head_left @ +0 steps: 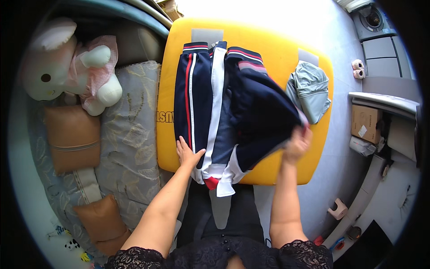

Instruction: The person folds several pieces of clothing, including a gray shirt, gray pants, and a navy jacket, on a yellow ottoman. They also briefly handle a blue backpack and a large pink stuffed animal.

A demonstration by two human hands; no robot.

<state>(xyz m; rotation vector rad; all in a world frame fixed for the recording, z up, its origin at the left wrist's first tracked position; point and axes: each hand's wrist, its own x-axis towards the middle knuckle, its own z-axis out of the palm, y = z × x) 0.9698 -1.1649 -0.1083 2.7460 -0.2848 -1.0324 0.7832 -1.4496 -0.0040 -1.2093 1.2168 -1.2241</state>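
Note:
A navy zip-up track jacket (pixel 225 132) with red and white stripes lies spread on a yellow padded surface. Its white collar with a red patch points toward me and its ribbed bands lie at the far end. My left hand (pixel 189 154) rests flat on the near left part, fingers spread beside the stripes. On the right, my right hand (pixel 296 142) is closed on the jacket's edge and holds that part lifted and stretched to the right. The fingers are slightly blurred. A folded grey-green garment (pixel 310 92) lies at the right of the yellow surface, apart from my hands.
The yellow surface (pixel 179 33) has rounded corners. Left of it stands a grey patterned sofa (pixel 130 134) with brown cushions (pixel 74 134) and a large plush toy (pixel 71 67). Rightward are a cardboard box (pixel 365 121), pink shoes (pixel 358 68) and a washing machine (pixel 371 20).

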